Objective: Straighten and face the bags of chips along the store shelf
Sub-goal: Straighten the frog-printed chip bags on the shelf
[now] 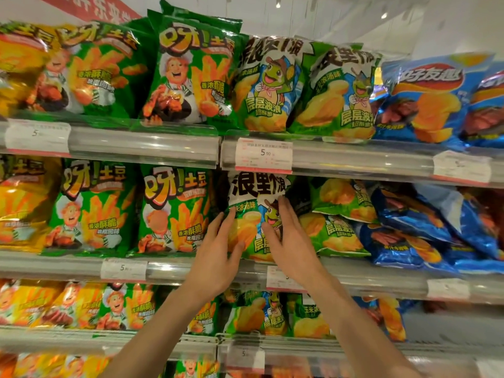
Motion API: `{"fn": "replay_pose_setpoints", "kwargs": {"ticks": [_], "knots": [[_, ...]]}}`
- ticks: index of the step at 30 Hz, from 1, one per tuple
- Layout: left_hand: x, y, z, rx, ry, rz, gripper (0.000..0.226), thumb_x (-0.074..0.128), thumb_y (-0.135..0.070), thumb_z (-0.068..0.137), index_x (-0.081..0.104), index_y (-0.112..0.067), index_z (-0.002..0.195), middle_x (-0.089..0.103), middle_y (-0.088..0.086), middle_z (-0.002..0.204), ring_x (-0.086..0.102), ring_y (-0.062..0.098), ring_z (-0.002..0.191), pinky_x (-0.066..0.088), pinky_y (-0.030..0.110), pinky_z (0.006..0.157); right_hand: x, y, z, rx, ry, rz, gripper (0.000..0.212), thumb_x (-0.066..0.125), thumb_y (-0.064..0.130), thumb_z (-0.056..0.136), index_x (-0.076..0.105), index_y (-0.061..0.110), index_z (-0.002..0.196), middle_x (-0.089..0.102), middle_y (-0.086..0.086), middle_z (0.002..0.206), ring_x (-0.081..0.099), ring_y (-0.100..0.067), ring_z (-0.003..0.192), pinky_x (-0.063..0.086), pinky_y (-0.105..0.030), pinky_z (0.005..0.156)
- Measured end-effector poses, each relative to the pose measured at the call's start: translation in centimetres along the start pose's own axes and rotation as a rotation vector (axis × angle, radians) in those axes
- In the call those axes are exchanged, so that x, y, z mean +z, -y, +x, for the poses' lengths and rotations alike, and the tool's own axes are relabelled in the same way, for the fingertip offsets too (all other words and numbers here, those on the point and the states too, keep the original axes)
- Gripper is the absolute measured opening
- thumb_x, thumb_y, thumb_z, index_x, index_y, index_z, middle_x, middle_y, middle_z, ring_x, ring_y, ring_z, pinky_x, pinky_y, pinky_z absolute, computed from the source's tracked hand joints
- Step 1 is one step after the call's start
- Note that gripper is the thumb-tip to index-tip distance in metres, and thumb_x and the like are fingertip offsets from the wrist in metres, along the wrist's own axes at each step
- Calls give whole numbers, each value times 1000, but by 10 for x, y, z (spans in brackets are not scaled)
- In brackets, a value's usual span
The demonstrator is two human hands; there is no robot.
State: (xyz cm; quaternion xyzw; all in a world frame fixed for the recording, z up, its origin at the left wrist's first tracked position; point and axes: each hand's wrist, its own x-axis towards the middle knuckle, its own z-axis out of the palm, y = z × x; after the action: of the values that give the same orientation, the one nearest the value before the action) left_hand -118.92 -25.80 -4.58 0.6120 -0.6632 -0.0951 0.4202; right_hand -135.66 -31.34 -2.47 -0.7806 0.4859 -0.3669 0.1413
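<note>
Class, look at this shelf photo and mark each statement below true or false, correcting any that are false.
1. Both hands touch the same upright green frog bag on the second shelf. True; the left hand and the right hand lie on either side of its front.
2. The green bags right of it stand neatly upright. False; they lie tipped over and stacked.
3. The price tag above the held bag reads 5.90. True.
4. The blue bags sit at the shelf's left end. False; they are at the right.
</note>
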Motion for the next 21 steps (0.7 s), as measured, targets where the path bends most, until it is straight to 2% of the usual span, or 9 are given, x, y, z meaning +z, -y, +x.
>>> {"fn": "replay_pose_setpoints", "kwargs": {"ticks": [2,4,7,10,12,14,16,18,21], "knots": [[-4,0,1,-3,1,-10,71,56,-33,100,16,-31,159,19,-3,165,23,18,150,26,35,118,-10,2,-1,14,11,18,71,49,47,100,15,26,159,16,2,166,23,-18,150,26,-38,122],[-11,-1,0,9,-35,-4,70,60,-34,98,24,-29,158,25,-4,162,22,14,150,25,33,118,-28,3,-7,-2,-17,4,62,53,45,99,33,24,154,34,3,158,37,-16,142,35,-39,117],[-17,-5,-4,53,-145,11,57,63,-35,95,43,-25,148,41,-6,150,38,13,139,35,35,114,-63,-9,-21,-42,-158,-72,42,57,36,98,54,23,139,54,6,139,50,-10,126,42,-32,108],[-15,-22,-3,105,-231,-27,36,63,-32,96,56,-27,131,57,-13,122,54,4,111,49,29,93,-101,-38,-20,-28,-319,-171,35,63,29,95,62,19,128,58,-1,130,49,-18,125,34,-26,103],[-9,-39,1,99,-186,-106,27,62,-28,97,58,-31,123,63,-20,105,60,-2,96,50,18,79,-117,-62,-9,9,-311,-289,45,70,28,89,59,15,131,55,-10,134,46,-30,128,34,-34,106],[1,-54,7,72,-117,-183,23,62,-21,97,60,-32,117,66,-22,95,62,-3,91,49,12,73,-121,-81,4,8,-211,-407,66,74,30,85,49,12,142,45,-18,146,40,-39,135,34,-47,113],[12,-67,13,40,-76,-253,22,61,-18,96,61,-29,115,68,-17,94,63,-1,88,50,14,73,-117,-91,16,-19,-142,-513,80,75,31,83,38,9,149,34,-22,154,31,-44,142,29,-54,117],[20,-74,19,3,-45,-282,21,61,-18,97,61,-26,117,67,-14,95,62,-1,87,50,14,73,-111,-92,27,-20,-119,-565,87,75,32,83,30,10,154,29,-22,158,25,-45,146,24,-56,119],[25,-76,26,-73,-12,-305,20,62,-22,95,62,-29,113,69,-16,91,63,-1,85,51,19,75,-108,-92,37,-23,-157,-562,80,74,34,83,36,12,151,39,-17,153,31,-41,143,26,-58,115]]}}
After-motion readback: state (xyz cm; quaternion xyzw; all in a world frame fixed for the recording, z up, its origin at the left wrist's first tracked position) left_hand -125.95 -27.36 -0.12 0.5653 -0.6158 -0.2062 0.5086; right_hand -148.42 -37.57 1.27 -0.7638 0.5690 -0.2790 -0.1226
